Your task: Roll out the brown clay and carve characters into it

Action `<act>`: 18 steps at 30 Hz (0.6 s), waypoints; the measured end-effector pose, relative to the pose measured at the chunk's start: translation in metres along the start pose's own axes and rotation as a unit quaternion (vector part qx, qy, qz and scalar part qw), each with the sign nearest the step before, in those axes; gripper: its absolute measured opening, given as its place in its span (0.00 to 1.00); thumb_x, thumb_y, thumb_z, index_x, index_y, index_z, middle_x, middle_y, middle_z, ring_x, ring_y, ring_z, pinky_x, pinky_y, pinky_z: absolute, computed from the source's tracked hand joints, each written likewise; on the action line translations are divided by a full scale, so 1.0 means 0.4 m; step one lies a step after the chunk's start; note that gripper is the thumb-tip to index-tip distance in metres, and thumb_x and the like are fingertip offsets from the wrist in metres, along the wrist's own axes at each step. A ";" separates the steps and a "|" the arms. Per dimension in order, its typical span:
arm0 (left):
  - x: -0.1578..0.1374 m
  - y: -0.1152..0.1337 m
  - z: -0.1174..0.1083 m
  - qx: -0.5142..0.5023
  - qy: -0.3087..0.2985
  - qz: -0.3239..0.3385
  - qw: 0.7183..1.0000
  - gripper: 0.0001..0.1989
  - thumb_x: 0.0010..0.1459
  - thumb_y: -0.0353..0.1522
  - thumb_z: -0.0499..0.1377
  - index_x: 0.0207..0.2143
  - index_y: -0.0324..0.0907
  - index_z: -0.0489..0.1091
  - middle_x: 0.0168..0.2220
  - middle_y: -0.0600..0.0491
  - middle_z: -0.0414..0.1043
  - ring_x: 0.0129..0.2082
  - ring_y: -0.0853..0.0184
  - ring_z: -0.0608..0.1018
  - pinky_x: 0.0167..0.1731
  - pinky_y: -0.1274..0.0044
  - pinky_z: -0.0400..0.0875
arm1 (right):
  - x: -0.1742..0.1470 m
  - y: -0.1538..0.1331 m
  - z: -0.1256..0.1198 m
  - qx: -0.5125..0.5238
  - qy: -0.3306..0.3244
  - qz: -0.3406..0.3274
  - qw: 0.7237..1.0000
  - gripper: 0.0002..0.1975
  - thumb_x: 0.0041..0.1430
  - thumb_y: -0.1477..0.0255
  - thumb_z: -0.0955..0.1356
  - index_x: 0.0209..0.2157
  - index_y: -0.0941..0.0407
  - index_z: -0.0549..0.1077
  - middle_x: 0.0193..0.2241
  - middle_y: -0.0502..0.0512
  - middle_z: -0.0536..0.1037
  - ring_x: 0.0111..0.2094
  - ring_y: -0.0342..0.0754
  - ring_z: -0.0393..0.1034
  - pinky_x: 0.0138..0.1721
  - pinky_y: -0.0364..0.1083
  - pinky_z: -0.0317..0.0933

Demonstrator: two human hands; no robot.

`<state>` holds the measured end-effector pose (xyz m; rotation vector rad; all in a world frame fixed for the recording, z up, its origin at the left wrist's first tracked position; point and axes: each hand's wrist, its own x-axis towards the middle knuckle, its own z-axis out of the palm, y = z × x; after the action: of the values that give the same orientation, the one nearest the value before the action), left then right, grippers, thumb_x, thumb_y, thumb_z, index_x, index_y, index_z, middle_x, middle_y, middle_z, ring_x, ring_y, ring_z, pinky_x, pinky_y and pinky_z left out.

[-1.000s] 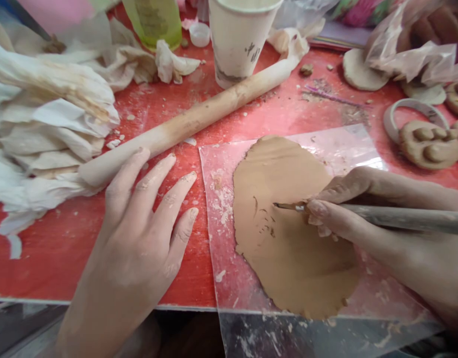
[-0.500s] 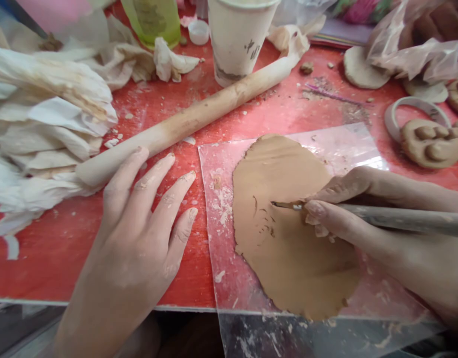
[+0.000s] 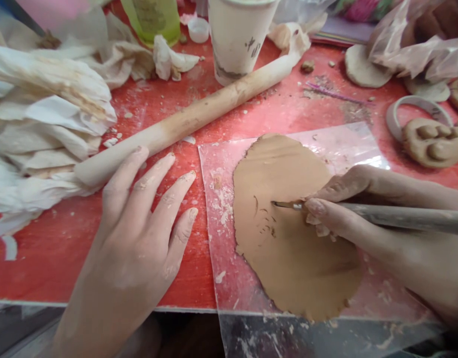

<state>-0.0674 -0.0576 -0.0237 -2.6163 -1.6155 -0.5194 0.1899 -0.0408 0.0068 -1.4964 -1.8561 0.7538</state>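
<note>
A flat brown slab of clay (image 3: 284, 169) with a ragged edge lies on a clear plastic sheet (image 3: 221, 199). Small curved marks are cut into its left half. My right hand (image 3: 385, 233) pinches a grey-handled clay tool (image 3: 408, 216), whose thin dark tip is at the slab's surface close to the marks. Bits of clay stick to the fingers. On the left, my left hand (image 3: 139, 233) rests with fingers spread on the red table (image 3: 191, 283). Its fingertips are beside a wooden rolling pin (image 3: 199, 117), the index finger at or touching it.
Crumpled stained tissues (image 3: 53, 109) pile up at the left. Behind the rolling pin stand a paper cup (image 3: 238, 40) and a yellow-green bottle (image 3: 150, 22). At the right lie a tape ring (image 3: 395, 117), a clay piece with raised lumps (image 3: 433, 144) and crumpled plastic (image 3: 419, 54).
Almost nothing differs. The tool's tip stays near the same marks, and both hands keep nearly the same place; the view shifts very slightly.
</note>
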 end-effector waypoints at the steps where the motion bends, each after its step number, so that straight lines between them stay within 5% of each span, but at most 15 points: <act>1: 0.000 0.000 0.000 -0.004 -0.001 -0.004 1.000 0.22 0.67 0.34 0.47 0.62 0.43 0.56 0.62 0.48 0.59 0.68 0.53 0.52 0.68 0.56 0.46 | 0.001 0.002 -0.002 0.003 -0.002 -0.003 1.000 0.08 0.55 0.70 0.72 0.24 0.51 0.71 0.19 0.40 0.73 0.18 0.35 0.62 0.16 0.35 0.55; 5: -0.001 -0.001 -0.001 -0.013 -0.007 -0.009 1.000 0.22 0.67 0.34 0.46 0.63 0.46 0.55 0.62 0.50 0.59 0.68 0.54 0.51 0.69 0.58 0.45 | -0.001 -0.001 -0.011 -0.012 0.001 0.016 1.000 0.08 0.56 0.69 0.71 0.24 0.51 0.71 0.20 0.41 0.75 0.18 0.37 0.64 0.17 0.37 0.56; 18: 0.002 0.003 -0.003 0.007 0.012 0.007 1.000 0.20 0.66 0.33 0.50 0.57 0.32 0.63 0.58 0.40 0.62 0.66 0.50 0.56 0.67 0.59 0.50 | -0.035 0.015 -0.032 -0.062 0.017 -0.005 0.998 0.12 0.58 0.61 0.69 0.23 0.49 0.72 0.19 0.44 0.75 0.15 0.38 0.66 0.11 0.37 0.53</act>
<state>-0.0664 -0.0575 -0.0221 -2.5985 -1.5877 -0.5331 0.2058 -0.0529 0.0088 -1.5648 -1.9146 0.6142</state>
